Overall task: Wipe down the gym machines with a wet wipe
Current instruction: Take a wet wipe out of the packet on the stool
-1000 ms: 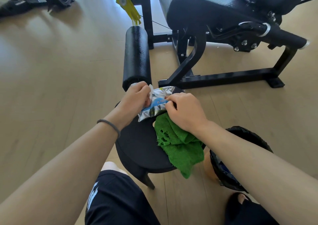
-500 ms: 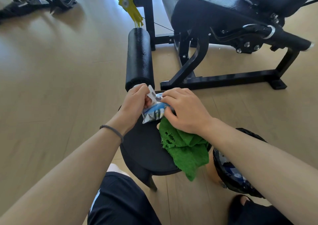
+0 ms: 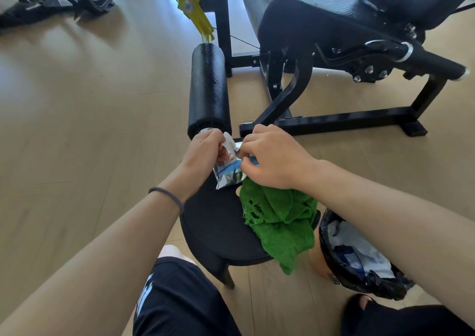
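Both hands are gripping a wet wipe packet above a black stool. The left hand is pinching its flap; the right hand is resting against a green towel

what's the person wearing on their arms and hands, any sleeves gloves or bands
Both forearms are bare, with no sleeves in view, and neither the left hand nor the right hand wears a glove. The only item is a thin dark band around the left wrist. No rings or watch are visible.
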`<action>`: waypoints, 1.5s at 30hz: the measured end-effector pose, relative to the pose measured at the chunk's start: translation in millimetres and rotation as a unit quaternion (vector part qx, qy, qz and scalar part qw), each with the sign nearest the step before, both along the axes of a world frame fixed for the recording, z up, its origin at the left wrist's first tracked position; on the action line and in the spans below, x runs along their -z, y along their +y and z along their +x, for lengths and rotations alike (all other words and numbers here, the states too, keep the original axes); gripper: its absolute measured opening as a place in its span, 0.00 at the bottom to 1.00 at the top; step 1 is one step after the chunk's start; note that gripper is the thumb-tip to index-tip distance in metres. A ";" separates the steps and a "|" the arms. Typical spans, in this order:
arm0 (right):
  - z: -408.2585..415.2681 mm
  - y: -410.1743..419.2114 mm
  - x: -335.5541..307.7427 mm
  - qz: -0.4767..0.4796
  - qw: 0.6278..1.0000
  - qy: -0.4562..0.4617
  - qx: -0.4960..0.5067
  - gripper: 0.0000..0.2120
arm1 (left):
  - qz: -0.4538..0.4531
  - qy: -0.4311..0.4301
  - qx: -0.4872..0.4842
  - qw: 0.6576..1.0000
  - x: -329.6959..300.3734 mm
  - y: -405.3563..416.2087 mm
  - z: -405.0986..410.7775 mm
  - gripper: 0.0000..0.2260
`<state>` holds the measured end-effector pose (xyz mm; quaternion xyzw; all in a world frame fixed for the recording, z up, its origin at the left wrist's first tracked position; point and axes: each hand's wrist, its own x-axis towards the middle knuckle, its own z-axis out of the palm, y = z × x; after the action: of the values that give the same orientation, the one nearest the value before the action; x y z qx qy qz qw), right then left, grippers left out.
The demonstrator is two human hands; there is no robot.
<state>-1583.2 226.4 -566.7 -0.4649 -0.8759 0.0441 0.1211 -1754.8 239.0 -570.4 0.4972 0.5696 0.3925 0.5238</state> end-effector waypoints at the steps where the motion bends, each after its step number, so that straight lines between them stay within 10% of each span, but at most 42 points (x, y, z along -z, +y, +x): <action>1: 0.4 0.2 0.5 -0.004 1.000 -0.017 -0.001 0.24 | -0.002 0.004 -0.006 1.000 1.8 1.1 -0.8 0.04; 13: -1.4 -5.9 6.9 -0.058 0.998 0.034 0.018 0.14 | 0.125 0.192 0.038 0.973 16.5 3.4 -5.0 0.06; 20: 6.9 -11.2 12.0 -0.099 0.958 0.253 0.092 0.10 | 0.402 0.458 0.229 0.759 9.5 3.6 -14.8 0.17; 22: 8.0 -14.1 14.7 -0.088 0.957 0.259 0.097 0.10 | 0.394 0.491 0.255 0.734 7.6 5.4 -11.4 0.16; 28: 13.0 -18.1 21.1 -0.080 0.944 0.290 0.136 0.11 | 0.287 0.454 0.261 0.802 -4.8 10.4 3.4 0.15; 45: 12.1 -17.4 23.7 -0.067 0.969 0.179 0.154 0.11 | 0.293 0.661 0.280 0.631 -4.5 14.8 31.9 0.06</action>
<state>-1571.1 209.0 -590.4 -0.5858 -0.7529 0.1661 0.2498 -1722.9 253.8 -565.9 0.8864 0.4515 -0.0611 -0.0818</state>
